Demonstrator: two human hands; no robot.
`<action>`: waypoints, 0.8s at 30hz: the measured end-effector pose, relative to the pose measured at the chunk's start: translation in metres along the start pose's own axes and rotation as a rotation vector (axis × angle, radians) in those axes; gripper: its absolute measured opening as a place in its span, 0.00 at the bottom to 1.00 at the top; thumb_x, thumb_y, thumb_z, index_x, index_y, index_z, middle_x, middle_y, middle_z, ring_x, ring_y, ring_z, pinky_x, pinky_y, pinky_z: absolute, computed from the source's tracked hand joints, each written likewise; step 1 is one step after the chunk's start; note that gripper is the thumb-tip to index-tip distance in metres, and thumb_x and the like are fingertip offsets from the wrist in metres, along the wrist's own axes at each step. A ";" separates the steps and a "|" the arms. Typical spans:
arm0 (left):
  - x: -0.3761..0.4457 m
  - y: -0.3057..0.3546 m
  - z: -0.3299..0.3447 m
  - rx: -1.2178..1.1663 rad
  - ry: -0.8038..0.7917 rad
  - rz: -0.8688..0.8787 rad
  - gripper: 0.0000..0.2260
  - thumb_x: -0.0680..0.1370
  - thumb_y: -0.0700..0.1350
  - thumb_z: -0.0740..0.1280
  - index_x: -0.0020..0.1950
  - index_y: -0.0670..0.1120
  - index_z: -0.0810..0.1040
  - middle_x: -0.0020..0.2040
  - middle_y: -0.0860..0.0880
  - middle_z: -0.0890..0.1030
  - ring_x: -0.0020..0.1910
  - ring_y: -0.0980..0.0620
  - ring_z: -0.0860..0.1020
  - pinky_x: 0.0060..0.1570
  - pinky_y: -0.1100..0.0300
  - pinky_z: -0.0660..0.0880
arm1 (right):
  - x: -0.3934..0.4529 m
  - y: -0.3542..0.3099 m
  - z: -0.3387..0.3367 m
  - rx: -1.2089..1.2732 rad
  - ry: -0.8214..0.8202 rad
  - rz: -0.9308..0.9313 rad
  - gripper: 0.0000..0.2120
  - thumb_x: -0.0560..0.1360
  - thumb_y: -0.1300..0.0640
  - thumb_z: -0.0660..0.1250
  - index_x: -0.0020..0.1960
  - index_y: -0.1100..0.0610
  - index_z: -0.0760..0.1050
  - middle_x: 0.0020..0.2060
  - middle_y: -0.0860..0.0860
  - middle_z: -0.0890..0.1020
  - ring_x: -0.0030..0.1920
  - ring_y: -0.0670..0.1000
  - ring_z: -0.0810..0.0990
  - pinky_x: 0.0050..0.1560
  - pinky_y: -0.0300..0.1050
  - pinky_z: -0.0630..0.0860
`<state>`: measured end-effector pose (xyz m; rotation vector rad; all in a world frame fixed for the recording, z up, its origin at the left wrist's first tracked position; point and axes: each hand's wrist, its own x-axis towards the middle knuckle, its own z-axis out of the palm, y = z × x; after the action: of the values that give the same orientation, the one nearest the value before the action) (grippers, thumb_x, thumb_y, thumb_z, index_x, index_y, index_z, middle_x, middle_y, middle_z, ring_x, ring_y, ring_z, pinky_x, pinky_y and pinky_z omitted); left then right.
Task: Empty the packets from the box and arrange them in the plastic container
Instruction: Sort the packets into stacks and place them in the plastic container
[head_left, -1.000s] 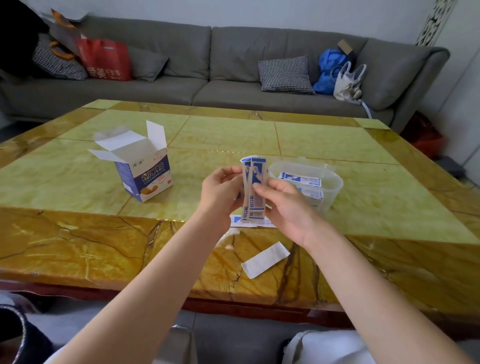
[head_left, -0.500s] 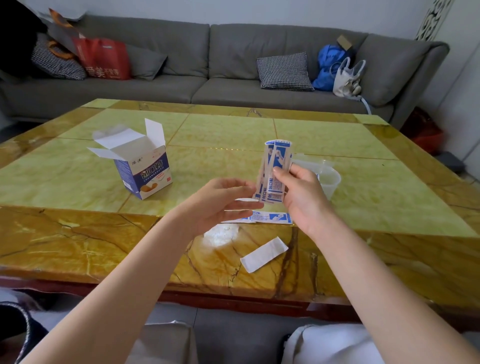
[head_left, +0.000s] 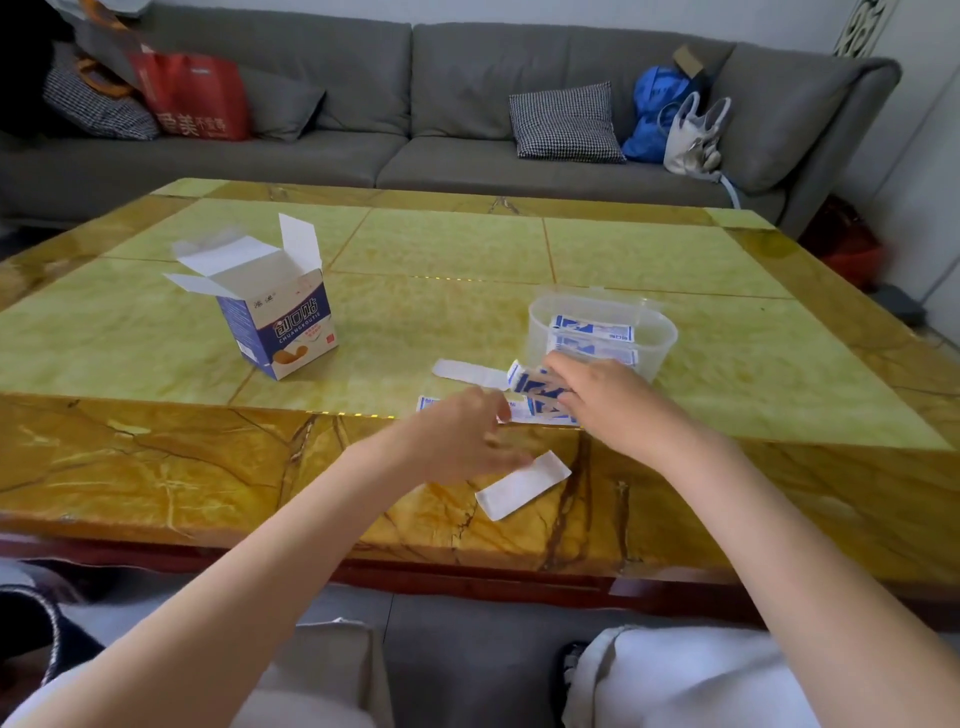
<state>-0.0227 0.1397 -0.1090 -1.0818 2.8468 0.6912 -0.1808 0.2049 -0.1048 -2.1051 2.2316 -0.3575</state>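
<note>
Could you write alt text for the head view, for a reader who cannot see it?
The right hand holds blue-and-white packets beside a clear plastic container already holding some. The left hand reaches toward packets lying on the marble table; an open box stands left.

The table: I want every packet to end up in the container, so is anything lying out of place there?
Yes. Two white strips lie loose on the table, one near the front edge, one behind the hands. Blue-printed packets lie beneath the right hand, outside the plastic container.
</note>
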 end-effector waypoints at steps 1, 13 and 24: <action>-0.001 0.003 0.009 0.103 -0.049 0.027 0.24 0.74 0.58 0.65 0.65 0.46 0.69 0.60 0.49 0.71 0.56 0.50 0.71 0.57 0.58 0.70 | -0.002 0.001 0.000 -0.007 -0.021 0.017 0.08 0.79 0.62 0.58 0.57 0.56 0.66 0.50 0.55 0.79 0.46 0.54 0.76 0.42 0.47 0.71; 0.008 0.009 0.023 0.371 0.232 0.124 0.09 0.78 0.41 0.60 0.54 0.42 0.77 0.50 0.45 0.79 0.48 0.44 0.78 0.43 0.55 0.72 | -0.007 0.006 0.002 0.195 0.031 0.098 0.03 0.77 0.63 0.59 0.48 0.58 0.71 0.38 0.48 0.75 0.42 0.53 0.73 0.36 0.35 0.66; 0.013 -0.013 -0.009 -1.401 0.251 -0.286 0.03 0.76 0.41 0.66 0.44 0.46 0.79 0.44 0.50 0.79 0.44 0.54 0.74 0.43 0.61 0.76 | 0.003 -0.011 -0.005 1.347 0.085 0.352 0.09 0.77 0.67 0.60 0.55 0.60 0.74 0.51 0.56 0.81 0.52 0.54 0.80 0.57 0.53 0.75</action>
<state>-0.0225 0.1190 -0.1082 -1.5979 1.9332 2.7624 -0.1714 0.2025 -0.0972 -0.9574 1.4776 -1.3930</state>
